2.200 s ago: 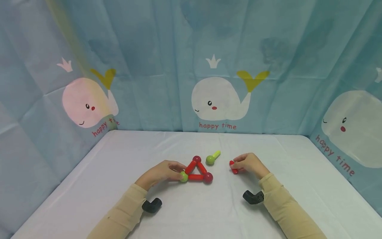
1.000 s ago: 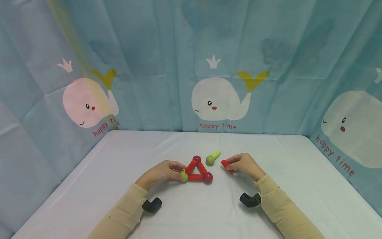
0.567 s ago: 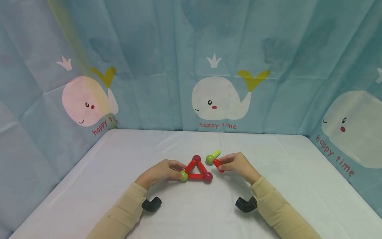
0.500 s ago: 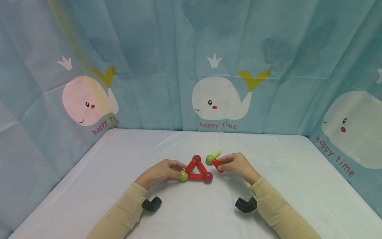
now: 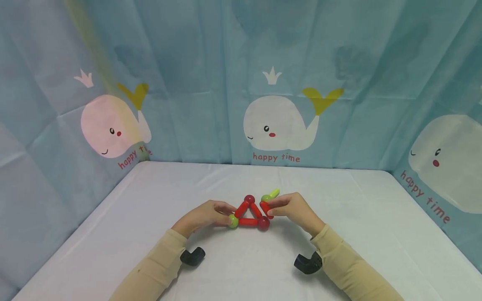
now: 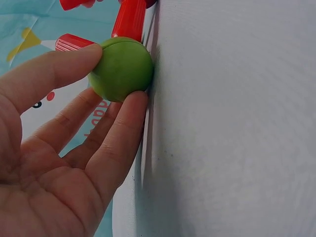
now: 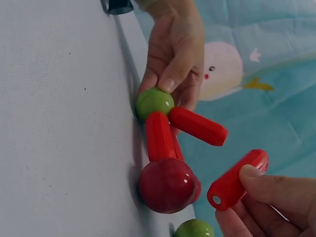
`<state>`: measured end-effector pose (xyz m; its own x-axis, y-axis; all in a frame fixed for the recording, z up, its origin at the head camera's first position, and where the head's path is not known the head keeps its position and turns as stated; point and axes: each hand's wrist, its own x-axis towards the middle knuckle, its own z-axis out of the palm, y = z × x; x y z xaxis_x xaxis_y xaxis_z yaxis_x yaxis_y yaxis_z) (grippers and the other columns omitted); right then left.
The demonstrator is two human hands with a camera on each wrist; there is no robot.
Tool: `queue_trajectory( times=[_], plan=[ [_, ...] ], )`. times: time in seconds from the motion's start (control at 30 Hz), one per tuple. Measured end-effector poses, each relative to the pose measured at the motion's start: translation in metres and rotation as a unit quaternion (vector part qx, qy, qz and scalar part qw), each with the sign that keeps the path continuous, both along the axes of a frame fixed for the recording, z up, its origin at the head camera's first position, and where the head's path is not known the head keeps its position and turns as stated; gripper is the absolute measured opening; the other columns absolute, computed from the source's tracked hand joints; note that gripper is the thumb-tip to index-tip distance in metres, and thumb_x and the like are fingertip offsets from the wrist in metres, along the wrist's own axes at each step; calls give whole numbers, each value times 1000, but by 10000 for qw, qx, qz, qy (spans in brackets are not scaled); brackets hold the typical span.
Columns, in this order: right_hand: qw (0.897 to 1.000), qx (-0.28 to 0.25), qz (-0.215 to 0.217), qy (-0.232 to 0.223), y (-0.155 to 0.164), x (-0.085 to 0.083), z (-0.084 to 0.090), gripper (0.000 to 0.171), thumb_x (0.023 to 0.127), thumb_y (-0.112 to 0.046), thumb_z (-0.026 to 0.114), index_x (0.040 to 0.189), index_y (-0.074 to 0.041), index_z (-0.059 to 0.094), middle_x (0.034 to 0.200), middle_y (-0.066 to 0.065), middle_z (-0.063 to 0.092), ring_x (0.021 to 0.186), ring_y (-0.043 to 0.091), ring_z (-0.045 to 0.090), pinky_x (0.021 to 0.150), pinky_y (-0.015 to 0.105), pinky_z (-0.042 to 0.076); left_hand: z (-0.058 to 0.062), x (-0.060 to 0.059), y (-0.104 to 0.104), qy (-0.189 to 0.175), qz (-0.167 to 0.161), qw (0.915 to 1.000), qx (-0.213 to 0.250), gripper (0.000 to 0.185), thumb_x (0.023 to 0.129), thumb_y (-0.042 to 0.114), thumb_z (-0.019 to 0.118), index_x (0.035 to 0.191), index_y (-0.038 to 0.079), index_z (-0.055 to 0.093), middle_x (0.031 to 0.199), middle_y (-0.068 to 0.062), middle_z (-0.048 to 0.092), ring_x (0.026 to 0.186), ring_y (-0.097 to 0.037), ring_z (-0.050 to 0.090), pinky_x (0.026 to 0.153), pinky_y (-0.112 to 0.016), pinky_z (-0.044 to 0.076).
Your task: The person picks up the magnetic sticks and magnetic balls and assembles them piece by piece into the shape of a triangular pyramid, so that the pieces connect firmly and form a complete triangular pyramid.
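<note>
In the head view, red magnetic rods and three balls form a triangle on the white table. My left hand [image 5: 211, 217] pinches its green ball [image 6: 122, 70] between thumb and fingers. A red ball [image 5: 263, 223] sits at the near right corner, another red ball [image 5: 249, 199] at the far corner. One red rod [image 7: 197, 126] slants up from the green ball, its upper end bare. Beside the triangle, my right hand [image 5: 295, 211] pinches a loose red magnetic rod [image 7: 237, 180] by thumb and fingertips. A silver magnet shows in that rod's end, close over the near red ball.
Just behind my right fingertips lies another green ball [image 5: 265, 198] with a yellow-green rod [image 5: 275, 192] attached. Black devices [image 5: 193, 256] stick out at both wrists. A blue whale-print curtain [image 5: 196, 83] hangs behind the white table [image 5: 241, 267].
My right hand has travelled left with the red magnetic rod, from well right of the triangle to beside it, now partly covering the loose green ball. My left hand keeps its place.
</note>
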<state>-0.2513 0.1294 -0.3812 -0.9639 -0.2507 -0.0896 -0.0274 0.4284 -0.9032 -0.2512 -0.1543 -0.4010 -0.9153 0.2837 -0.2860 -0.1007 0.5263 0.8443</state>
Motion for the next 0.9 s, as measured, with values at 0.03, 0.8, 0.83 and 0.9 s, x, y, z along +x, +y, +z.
queue_trajectory(
  times=[0.03, 0.8, 0.83, 0.9],
  plan=[
    [10000, 9, 13, 6, -1, 0, 0, 27, 84, -15, 78, 111, -11, 77, 102, 4, 77, 88, 15, 71, 91, 41, 55, 0, 0, 0, 1, 3, 10000, 3, 40, 81, 22, 78, 120, 19, 71, 119, 0, 68, 117, -21, 56, 103, -55, 43],
    [10000, -26, -16, 82, -18, -4, -5, 27, 82, -13, 79, 109, -10, 77, 106, 5, 77, 99, 16, 68, 89, 39, 57, -2, 1, -1, 15, -23, 10000, -18, 39, 81, 24, 78, 119, 21, 71, 121, -1, 67, 119, -22, 54, 103, -57, 42],
    [10000, -9, -6, 92, -19, -4, -5, 27, 82, -13, 79, 109, -10, 77, 105, 5, 77, 98, 16, 68, 88, 38, 57, -2, 1, -1, 19, -28, 10000, -20, 39, 81, 24, 78, 119, 21, 71, 121, -1, 67, 118, -22, 55, 102, -57, 42],
    [9999, 0, -8, 112, -19, -6, -5, 26, 82, -13, 79, 108, -10, 78, 104, 5, 77, 97, 16, 68, 89, 38, 57, -1, 1, -1, 39, -34, 10000, -30, 39, 80, 24, 78, 119, 21, 71, 120, 0, 67, 118, -22, 55, 102, -56, 43]
  ],
)
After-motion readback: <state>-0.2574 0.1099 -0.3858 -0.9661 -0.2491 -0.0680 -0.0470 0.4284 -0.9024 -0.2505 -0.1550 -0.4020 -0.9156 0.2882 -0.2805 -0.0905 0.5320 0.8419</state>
